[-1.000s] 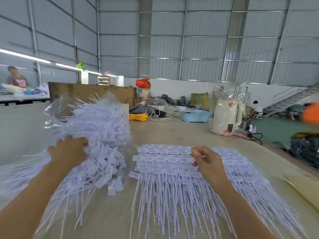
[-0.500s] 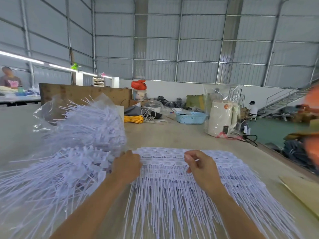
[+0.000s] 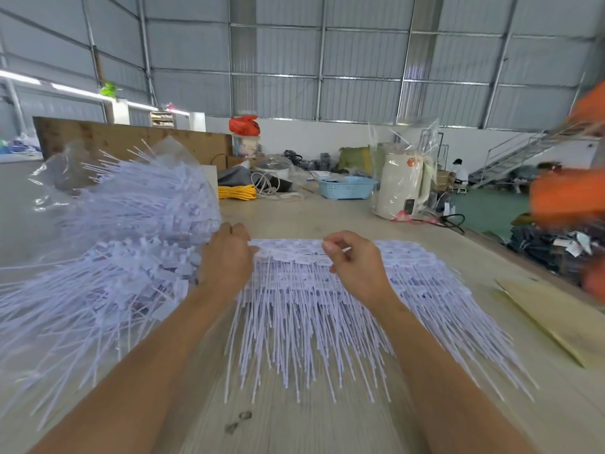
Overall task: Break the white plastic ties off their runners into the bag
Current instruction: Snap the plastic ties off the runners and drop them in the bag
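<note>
At stack's far edge | left hand (image 3: 226, 257), right hand (image 3: 355, 262) pinch ties (image 3: 294, 257)

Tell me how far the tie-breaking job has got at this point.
Done: a big heap of loose ties already fills the clear bag on the left. In hand: the left hand and right hand each grip the top runner strip of the stack. Left: a thick fanned stack of unbroken ties on the table, so plenty remains.

Single head-worn wide-angle view, facing forward and down, close over the table (image 3: 294, 421), hall wall beyond
</note>
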A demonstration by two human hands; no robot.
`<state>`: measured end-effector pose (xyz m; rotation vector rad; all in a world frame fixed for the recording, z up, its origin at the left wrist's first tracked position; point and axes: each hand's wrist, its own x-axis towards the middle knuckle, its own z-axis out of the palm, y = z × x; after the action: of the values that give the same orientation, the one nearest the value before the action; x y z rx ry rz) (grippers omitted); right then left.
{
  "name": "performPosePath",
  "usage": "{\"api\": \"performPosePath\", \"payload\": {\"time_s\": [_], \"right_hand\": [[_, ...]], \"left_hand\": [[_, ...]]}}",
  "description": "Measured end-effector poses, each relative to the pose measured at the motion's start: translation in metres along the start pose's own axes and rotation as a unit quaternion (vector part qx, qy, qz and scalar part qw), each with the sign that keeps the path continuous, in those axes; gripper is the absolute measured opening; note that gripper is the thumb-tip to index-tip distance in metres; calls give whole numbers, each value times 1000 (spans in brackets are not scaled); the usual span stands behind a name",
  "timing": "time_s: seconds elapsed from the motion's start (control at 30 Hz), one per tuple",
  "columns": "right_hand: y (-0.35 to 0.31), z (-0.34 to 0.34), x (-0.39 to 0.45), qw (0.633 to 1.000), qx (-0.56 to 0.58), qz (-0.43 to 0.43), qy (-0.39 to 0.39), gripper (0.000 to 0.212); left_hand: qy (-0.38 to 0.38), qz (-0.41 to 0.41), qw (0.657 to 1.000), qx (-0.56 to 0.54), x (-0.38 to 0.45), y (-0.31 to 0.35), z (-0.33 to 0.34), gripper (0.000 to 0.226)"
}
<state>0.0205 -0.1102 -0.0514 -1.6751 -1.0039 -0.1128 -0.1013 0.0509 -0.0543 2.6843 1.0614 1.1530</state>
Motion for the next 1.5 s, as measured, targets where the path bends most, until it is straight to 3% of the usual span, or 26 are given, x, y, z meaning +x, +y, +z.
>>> {"api": "performPosePath", "payload": {"time_s": [0.2, 0.37, 0.5, 0.67, 0.9, 1.03, 1.17, 1.3, 1.5], "right_hand": [[-2, 0, 0, 998, -45, -45, 27, 22], [2, 1, 1, 981, -147, -126, 1, 41], [-2, 6, 0, 979, -121, -160, -27, 34], [-5, 6, -2, 985, -81, -138, -61, 22], [-9, 1, -1, 985, -90, -130, -75, 18], [-8, 0, -3, 981, -111, -135, -83, 19], [-8, -1, -6, 984, -95, -118, -94, 25], [-15, 0, -8, 979, -156, -112, -73, 23], [-21, 12, -10, 975, -116, -181, -58, 19]], "left_hand": [[96, 24, 950, -297, -8, 17, -12, 4], [91, 59, 882, -460, -14, 29, -21, 19], [45, 99, 852, -512, -17, 37, -23, 27], [23, 100, 851, -515, -17, 38, -21, 27], [-28, -49, 802, -594, -16, 35, -10, 12], [-75, -86, 766, -632, -17, 35, -4, 21], [-83, -51, 760, -642, -17, 34, -8, 19], [-76, -42, 769, -633, -21, 39, -13, 20], [-50, 5, 866, -497, -19, 48, -25, 30]]}}
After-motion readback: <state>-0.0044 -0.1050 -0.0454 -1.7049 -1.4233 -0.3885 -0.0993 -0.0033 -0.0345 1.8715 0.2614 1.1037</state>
